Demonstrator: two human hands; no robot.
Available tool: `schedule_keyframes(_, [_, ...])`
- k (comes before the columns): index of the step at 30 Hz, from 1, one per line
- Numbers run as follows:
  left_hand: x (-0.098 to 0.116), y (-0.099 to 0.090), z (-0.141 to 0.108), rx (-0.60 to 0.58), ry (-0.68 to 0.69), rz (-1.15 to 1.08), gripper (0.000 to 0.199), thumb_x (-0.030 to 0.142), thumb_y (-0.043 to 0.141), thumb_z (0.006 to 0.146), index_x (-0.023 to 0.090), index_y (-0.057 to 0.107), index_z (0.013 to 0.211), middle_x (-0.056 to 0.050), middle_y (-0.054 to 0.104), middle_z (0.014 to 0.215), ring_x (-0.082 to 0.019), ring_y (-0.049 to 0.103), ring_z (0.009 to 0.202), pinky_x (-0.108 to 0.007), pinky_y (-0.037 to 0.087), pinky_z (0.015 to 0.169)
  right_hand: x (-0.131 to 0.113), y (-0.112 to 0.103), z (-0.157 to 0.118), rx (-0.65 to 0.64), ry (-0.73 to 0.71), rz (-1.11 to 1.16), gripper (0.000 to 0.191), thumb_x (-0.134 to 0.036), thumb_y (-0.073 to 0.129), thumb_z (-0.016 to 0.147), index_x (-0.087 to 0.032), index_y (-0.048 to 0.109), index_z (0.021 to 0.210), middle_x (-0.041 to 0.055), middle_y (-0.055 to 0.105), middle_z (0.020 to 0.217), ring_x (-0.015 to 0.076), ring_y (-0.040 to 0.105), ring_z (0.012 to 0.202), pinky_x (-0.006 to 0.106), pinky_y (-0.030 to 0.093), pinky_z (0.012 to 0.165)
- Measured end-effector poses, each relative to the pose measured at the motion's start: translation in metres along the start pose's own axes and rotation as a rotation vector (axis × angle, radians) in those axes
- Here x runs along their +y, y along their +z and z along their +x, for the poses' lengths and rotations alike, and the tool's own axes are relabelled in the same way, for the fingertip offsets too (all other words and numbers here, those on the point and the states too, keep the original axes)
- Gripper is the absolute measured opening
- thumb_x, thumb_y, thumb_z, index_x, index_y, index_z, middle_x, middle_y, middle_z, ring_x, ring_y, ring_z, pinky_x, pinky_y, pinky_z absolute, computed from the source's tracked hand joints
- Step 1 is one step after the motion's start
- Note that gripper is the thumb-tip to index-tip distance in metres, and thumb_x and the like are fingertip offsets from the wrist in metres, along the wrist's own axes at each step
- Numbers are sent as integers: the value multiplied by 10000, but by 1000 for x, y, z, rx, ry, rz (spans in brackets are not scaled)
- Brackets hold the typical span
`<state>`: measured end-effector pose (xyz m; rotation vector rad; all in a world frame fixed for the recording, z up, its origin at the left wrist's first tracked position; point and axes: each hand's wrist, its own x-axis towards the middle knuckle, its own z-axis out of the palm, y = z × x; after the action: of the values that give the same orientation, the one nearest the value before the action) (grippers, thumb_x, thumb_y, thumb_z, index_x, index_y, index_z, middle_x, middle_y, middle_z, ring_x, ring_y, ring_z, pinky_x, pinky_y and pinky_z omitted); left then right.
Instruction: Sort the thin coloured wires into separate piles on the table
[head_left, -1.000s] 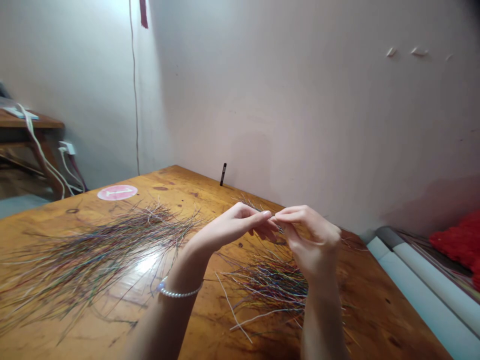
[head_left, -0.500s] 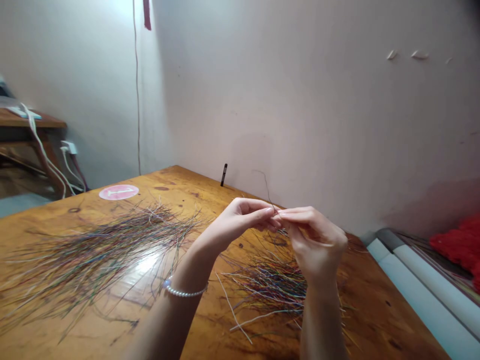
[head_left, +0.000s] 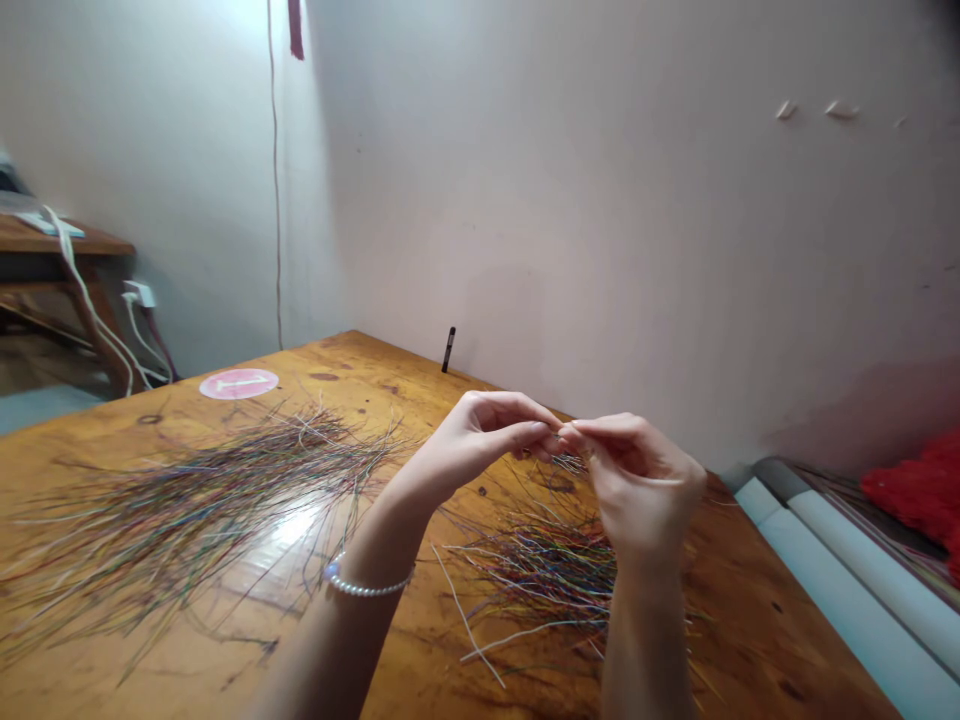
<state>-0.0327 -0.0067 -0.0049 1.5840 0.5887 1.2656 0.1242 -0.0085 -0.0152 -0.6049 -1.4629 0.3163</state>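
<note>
From where I sit, I look over a glossy, knotty wooden tabletop running back to a plain, pale wall. My left hand and right hand meet above it, fingertips narrowed to a pinch on a thin wire, of which barely a speck shows. Below them I see a heap of coloured wires, partly behind the right forearm; a longer spread of wires fans across the left side, beside a patch of glare. Beyond that spread lies a round pink label with a white mark. A slim black stick stands slightly tilted at the far edge, by the wall. A cord hangs down near a dark red strip. Over to the left I make out a second table with white cables; to the right, pale rolls and something red and fluffy.
</note>
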Motion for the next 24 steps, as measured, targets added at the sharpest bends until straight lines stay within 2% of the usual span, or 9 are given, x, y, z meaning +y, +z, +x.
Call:
schedule_keyframes(3, [1,0,-1,-4,-13,19,133,233,622,822,128,692,866,-31,661,717,-84,535,611,-199,404,567,-1,-1,2,-8,57,11,60,-136,720,703,-191,698,708,-2,692,627,136,655,554,238,550,489])
schedule_keyframes(6, [1,-2,-3,-7,-47,52,162,268,605,838,149,688,913,6,606,641,-61,448,530,-183,311,482,-2,-2,2,-15,96,26,52,-140,716,708,-187,695,715,-9,687,608,128,651,535,225,545,479])
schedule_keyframes(9, [2,-2,-3,-9,-52,91,186,306,602,843,144,683,886,21,559,599,-59,416,525,-185,273,475,-2,-1,1,-24,92,12,54,-134,701,720,-187,689,726,-11,691,617,130,658,546,229,556,495])
schedule_keyframes(13, [2,-3,-2,-17,-46,94,212,334,606,837,130,655,809,26,520,595,-68,429,562,-194,288,514,-2,-1,1,-39,69,-16,42,-144,692,730,-185,683,735,-6,696,644,139,669,577,245,574,533])
schedule_keyframes(19, [1,-6,-3,-34,-79,124,225,352,619,820,130,650,802,25,504,606,-76,417,568,-200,266,501,-2,-1,1,-55,49,-27,62,-135,690,733,-197,685,737,-11,691,661,130,659,599,242,567,552])
schedule_keyframes(24, [3,-8,-3,-28,-104,130,218,347,657,781,131,667,803,4,559,659,-81,454,594,-203,338,538,-1,-1,0,-77,35,-62,74,-129,674,738,-201,690,743,-4,690,681,136,654,633,252,554,575])
